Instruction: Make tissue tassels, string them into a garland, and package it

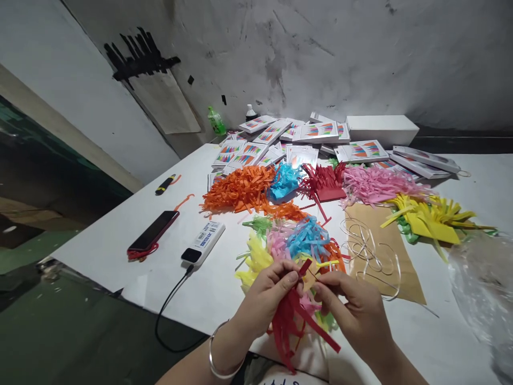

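Seeing a smooth white table [108, 240] all around the flat brown paper [387, 267], with a stretch of surface and a slanting edge well left of it. Finding flat, glossy printed boxes [316, 132] piled behind it, contents hidden. Noticing a crinkled clear plastic bag [484, 283] to its right and shaggy orange fringe [242, 187] behind-left. Pinching a limp, stringy red tassel [284, 326] front-left of it in the left hand [264, 293]; pinching something thin, too small to identify, between right hand [356, 310] thumb and forefinger.
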`<state>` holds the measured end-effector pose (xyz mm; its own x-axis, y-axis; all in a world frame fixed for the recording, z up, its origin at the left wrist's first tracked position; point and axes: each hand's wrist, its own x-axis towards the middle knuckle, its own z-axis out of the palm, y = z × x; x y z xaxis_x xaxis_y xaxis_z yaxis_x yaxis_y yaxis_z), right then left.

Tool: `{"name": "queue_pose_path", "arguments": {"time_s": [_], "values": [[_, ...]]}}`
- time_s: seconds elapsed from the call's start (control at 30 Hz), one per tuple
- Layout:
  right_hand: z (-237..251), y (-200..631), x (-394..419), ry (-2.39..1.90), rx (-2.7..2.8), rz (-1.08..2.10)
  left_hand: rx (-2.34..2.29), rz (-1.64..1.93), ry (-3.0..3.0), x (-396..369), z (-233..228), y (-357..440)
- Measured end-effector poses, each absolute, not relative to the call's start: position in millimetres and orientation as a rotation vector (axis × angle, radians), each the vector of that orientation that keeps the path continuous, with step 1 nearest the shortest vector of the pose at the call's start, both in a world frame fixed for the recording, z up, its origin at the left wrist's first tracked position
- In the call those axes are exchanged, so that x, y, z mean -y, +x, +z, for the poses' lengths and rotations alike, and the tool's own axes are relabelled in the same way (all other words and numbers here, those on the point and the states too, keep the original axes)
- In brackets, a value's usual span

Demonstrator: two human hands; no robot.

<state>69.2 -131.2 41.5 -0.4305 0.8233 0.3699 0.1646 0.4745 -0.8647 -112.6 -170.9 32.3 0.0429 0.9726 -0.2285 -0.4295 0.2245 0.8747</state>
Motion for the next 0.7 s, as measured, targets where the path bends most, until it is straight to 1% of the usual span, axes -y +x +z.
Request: {"name": "queue_pose_path", "arguments": {"time_s": [0.1, 0.27, 0.57, 0.63, 0.7], "values": [[43.0, 66.7, 135.1, -0.833, 1.886, 0.923, -0.922, 1.229, 0.61, 170.3, 36.0, -107.7], [41.9, 65.9, 135.9, -0.865, 1.847, 0.937, -0.874, 1.214, 0.506, 169.1, 39.3, -105.2], [48.3, 69.6, 132.7, -0.949, 1.894, 1.058, -0.933, 1.218, 0.569, 168.3, 32.6, -106.8], [49.4, 71.1, 130.6, -0.986, 1.883, 1.178, -1.004, 1.204, 0.707, 168.8, 30.8, -109.7], [49.2, 72.5, 127.9, -1.027, 1.787, 1.416, -1.084, 1.143, 0.918, 169.8, 30.5, -113.4]]}}
